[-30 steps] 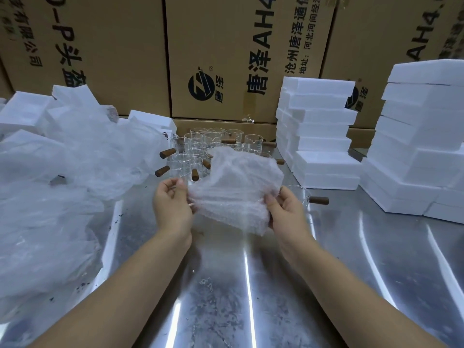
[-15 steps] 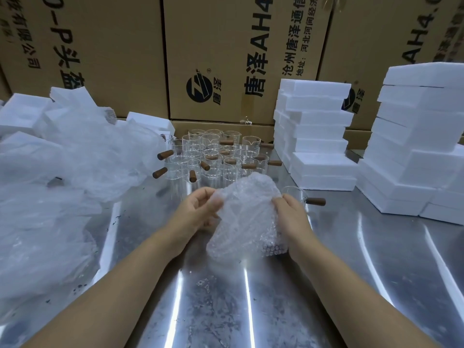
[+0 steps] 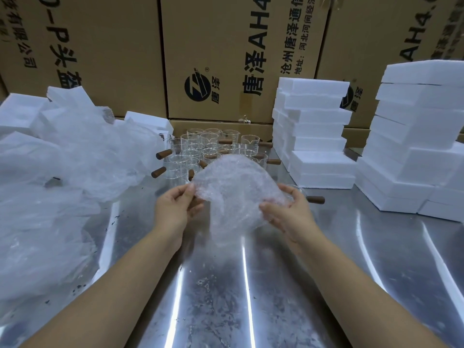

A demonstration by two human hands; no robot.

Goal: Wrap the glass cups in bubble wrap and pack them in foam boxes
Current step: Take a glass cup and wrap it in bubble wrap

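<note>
- Drawn outward since a moment earlier, the left hand point(image 3: 175, 209) pinched the bubble wrap point(image 3: 233, 194), spreading it.
- It hung above the bench point(image 3: 226, 297) — light, limp, slippery; its edges looked the surest hold.
- Its other side was gripped by the right hand point(image 3: 288, 212); a fragile glass cup point(image 3: 315, 199) stood just behind.

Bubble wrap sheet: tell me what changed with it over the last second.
The bubble wrap sheet, stretched out a second ago, was bunched up as the hands closed in, and is now spread open again, domed. The left hand pinches its left edge and the right hand holds its lower right edge; neither let go. The glass cups and foam boxes stayed put.
</note>
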